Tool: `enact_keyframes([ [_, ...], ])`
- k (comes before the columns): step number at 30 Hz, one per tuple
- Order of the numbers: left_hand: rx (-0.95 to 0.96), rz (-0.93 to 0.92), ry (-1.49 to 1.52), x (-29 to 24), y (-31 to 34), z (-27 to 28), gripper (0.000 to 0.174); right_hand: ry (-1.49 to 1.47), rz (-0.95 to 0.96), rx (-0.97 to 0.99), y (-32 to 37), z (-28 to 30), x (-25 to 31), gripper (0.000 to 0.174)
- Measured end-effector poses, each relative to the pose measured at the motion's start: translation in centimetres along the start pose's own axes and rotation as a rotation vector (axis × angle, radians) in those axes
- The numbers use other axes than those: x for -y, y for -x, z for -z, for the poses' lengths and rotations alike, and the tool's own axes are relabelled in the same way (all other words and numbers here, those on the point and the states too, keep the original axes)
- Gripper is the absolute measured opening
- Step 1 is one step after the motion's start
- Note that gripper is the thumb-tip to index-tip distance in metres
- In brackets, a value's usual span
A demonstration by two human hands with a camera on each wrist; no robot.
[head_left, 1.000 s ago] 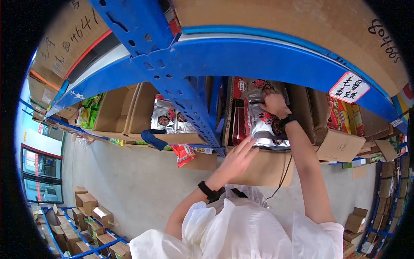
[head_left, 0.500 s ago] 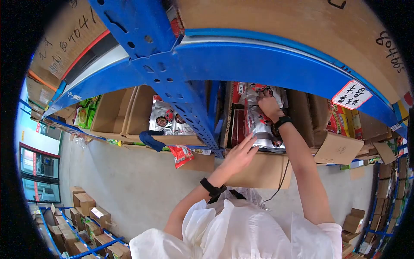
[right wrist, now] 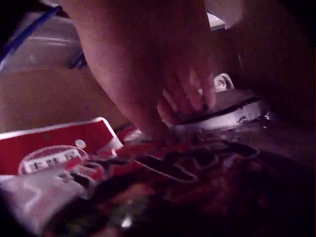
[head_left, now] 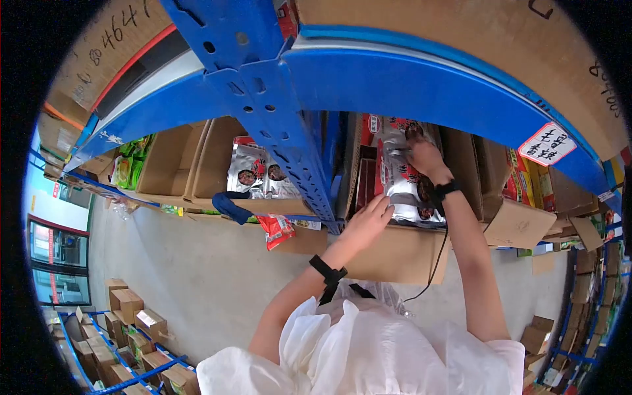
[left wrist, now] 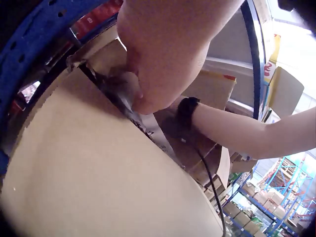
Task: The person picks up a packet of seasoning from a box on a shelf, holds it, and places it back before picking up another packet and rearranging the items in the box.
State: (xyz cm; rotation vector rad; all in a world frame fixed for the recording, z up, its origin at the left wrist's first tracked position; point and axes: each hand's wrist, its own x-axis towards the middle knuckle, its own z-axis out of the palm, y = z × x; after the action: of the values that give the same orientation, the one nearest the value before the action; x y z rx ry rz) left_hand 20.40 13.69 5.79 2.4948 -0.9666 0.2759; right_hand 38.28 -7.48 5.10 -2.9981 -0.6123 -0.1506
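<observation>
Right of the blue post (head_left: 289,155), an open box (head_left: 401,257) holds silver packets (head_left: 403,172) with red and black print, one over another, and the right hand (head_left: 428,160) reaches into it from the near side. Its fingers are bent down onto the top packets and touch them; whether they pinch one cannot be told, as the wrist view is dark and blurred. The left hand (head_left: 366,225) is at the near edge of the same box, just right of the post's lower end, its fingers lying close together and loosely bent by the near end of the packets, with no clamp on anything to be seen. Each wrist wears a black band, and a thin black cord (head_left: 438,260) hangs down from near the right one. Left of the post, another box (head_left: 216,158) holds more silver packets (head_left: 262,172); a dark blue cloth (head_left: 232,207) lies over its front edge, and a red bag (head_left: 276,230) hangs just beside the cloth. Farther left of the post are green packets (head_left: 131,162). Well right of it, a red-bordered label (head_left: 547,143) is on the blue beam (head_left: 421,82), above yellow and red packets (head_left: 521,179).
</observation>
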Motion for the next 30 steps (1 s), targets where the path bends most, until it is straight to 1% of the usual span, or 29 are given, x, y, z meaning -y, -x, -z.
enact_keyframes([
  [1, -0.006, -0.014, -0.004, 0.2, -0.1, -0.1, 0.04, -0.063, 0.001, -0.019, 1.4, 1.4, 0.9, 0.033],
  [3, -0.023, -0.021, 0.022, 0.5, -0.2, -0.2, 0.037, -0.176, -0.039, 0.115, 4.0, 4.2, 2.5, 0.04],
  [4, -0.033, -0.014, 0.052, 0.7, -0.1, -0.2, 0.035, -0.233, -0.061, 0.181, 5.4, 4.6, 3.1, 0.043],
  [6, -0.044, 0.002, 0.106, 0.9, 0.0, -0.4, 0.033, -0.186, -0.077, 0.178, 8.2, 1.9, 2.0, 0.068],
  [8, -0.047, 0.022, 0.154, 1.2, 0.3, -0.6, 0.031, -0.224, -0.15, 0.13, 10.7, 1.4, 2.4, 0.076],
  [9, -0.101, 0.016, 0.192, 1.1, 0.2, -0.2, 0.03, -0.251, -0.172, 0.13, 11.5, 1.4, 2.4, 0.076],
  [11, -0.137, 0.035, 0.208, 0.8, 0.2, 0.0, 0.029, -0.304, -0.219, 0.126, 12.8, 1.3, 2.3, 0.077],
  [14, -0.179, 0.027, 0.172, 1.0, 0.6, -0.6, 0.027, -0.336, -0.213, 0.153, 13.7, 1.3, 2.3, 0.08],
  [18, -0.197, -0.001, 0.128, 1.0, 1.7, -0.8, 0.02, -0.395, -0.077, 0.147, 14.8, 1.9, 1.9, 0.084],
  [19, -0.2, -0.008, 0.112, 0.9, 2.0, -0.7, 0.018, -0.382, -0.077, 0.15, 15.0, 2.3, 2.1, 0.084],
  [21, -0.087, 0.026, 0.052, 0.9, 2.8, -1.1, 0.015, -0.355, -0.076, 0.158, 15.7, 3.7, 3.1, 0.083],
  [22, -0.032, 0.042, 0.022, 0.8, 3.0, -1.2, 0.014, -0.258, -0.06, 0.145, 15.9, 4.3, 3.8, 0.083],
  [24, -0.063, 0.028, -0.026, 0.6, 2.9, -1.2, 0.011, -0.065, -0.029, 0.117, 16.2, 5.0, 5.0, 0.083],
  [27, -0.133, -0.032, -0.068, 0.2, 2.5, -0.5, 0.007, 0.074, 0.117, -0.034, 16.6, 4.0, 5.5, 0.064],
  [28, -0.162, -0.059, -0.077, 0.2, 2.4, -0.3, 0.007, 0.113, 0.202, -0.09, 16.7, 3.2, 5.2, 0.055],
  [30, -0.128, -0.019, -0.017, 0.2, 2.6, -0.4, 0.007, 0.192, 0.371, -0.202, 16.8, 2.1, 4.8, 0.039],
])
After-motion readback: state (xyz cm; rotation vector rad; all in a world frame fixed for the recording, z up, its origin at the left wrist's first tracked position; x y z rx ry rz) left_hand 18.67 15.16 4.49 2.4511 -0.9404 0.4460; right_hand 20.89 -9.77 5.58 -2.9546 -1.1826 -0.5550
